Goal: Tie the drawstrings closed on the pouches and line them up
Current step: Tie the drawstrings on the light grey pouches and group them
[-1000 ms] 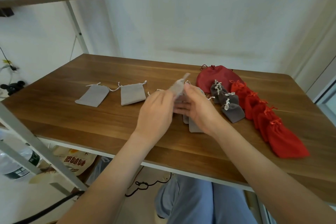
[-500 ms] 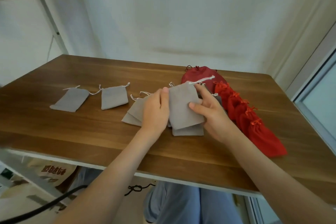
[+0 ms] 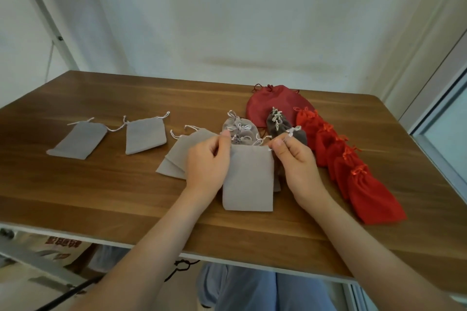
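A flat light-grey pouch (image 3: pixel 249 179) lies in front of me on the wooden table (image 3: pixel 106 199). My left hand (image 3: pixel 207 161) pinches its top left corner and my right hand (image 3: pixel 294 159) pinches its top right corner by the white drawstring. Two open grey pouches (image 3: pixel 79 139) (image 3: pixel 145 135) lie flat to the left, and two more overlap (image 3: pixel 178 156) beside my left hand. Tied grey pouches (image 3: pixel 240 129) sit behind the held one, with darker tied grey ones (image 3: pixel 278 124) to their right. A row of tied red pouches (image 3: pixel 353 166) runs along the right.
A larger dark-red pouch (image 3: pixel 273 101) lies at the back behind the tied ones. A white shelf frame (image 3: pixel 48 17) stands at the left of the table. A window frame (image 3: pixel 439 118) edges the right side. My legs and a printed bag show below the table's front edge.
The grey pouch was held up in both hands and is now laid flat nearer the front edge. Both hands have shifted to its top corners. The view has swung right and closer.
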`<state>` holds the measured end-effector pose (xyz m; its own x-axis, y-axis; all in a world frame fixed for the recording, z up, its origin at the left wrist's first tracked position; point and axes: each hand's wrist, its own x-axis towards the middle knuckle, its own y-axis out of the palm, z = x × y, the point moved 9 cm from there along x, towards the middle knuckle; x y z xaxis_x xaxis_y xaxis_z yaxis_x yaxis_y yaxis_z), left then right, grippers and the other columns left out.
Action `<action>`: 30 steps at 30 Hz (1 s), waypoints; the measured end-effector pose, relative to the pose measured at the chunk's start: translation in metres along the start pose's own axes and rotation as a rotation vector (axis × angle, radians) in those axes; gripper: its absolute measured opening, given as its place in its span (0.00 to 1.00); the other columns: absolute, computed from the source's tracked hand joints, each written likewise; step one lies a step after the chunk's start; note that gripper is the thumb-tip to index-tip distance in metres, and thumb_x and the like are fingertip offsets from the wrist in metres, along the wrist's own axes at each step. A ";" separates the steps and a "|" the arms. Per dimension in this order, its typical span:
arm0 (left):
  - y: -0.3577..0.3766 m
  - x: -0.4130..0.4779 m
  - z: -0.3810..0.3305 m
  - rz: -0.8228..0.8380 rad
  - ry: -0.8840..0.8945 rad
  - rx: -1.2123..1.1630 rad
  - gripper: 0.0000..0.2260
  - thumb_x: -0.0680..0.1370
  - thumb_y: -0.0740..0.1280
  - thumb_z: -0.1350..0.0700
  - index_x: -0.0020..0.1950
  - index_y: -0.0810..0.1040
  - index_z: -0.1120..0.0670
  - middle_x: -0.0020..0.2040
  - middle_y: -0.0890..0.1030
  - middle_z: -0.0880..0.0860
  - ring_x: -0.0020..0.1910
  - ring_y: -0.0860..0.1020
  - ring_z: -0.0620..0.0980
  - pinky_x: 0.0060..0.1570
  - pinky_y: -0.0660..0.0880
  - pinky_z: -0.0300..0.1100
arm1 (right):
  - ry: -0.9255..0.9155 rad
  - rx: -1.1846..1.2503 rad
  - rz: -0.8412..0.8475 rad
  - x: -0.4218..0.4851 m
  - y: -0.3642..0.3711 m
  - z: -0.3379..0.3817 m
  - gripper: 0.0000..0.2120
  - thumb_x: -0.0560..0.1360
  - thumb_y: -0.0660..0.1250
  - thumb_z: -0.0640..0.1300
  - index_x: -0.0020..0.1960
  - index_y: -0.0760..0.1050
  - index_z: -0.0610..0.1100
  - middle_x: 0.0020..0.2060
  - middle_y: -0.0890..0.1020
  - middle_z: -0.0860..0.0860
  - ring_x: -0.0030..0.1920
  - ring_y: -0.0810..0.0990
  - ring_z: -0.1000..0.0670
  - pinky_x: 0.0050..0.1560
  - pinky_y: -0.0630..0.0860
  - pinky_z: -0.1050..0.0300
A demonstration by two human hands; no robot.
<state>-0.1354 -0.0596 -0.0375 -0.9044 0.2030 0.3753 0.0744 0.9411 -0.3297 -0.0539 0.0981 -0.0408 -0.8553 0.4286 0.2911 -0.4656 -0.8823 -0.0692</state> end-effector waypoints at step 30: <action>0.017 -0.016 -0.023 0.268 0.185 -0.260 0.13 0.79 0.57 0.50 0.35 0.70 0.49 0.29 0.72 0.42 0.30 0.70 0.39 0.31 0.66 0.32 | 0.312 0.396 0.371 -0.006 0.024 -0.014 0.04 0.75 0.63 0.43 0.44 0.73 0.42 0.31 0.78 0.49 0.30 0.75 0.53 0.32 0.72 0.60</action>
<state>-0.1096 -0.0411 -0.0292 -0.7494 0.4733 0.4631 0.4225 0.8802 -0.2160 -0.0630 0.0766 -0.0578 -0.9978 0.0635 0.0194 -0.0562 -0.9630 0.2636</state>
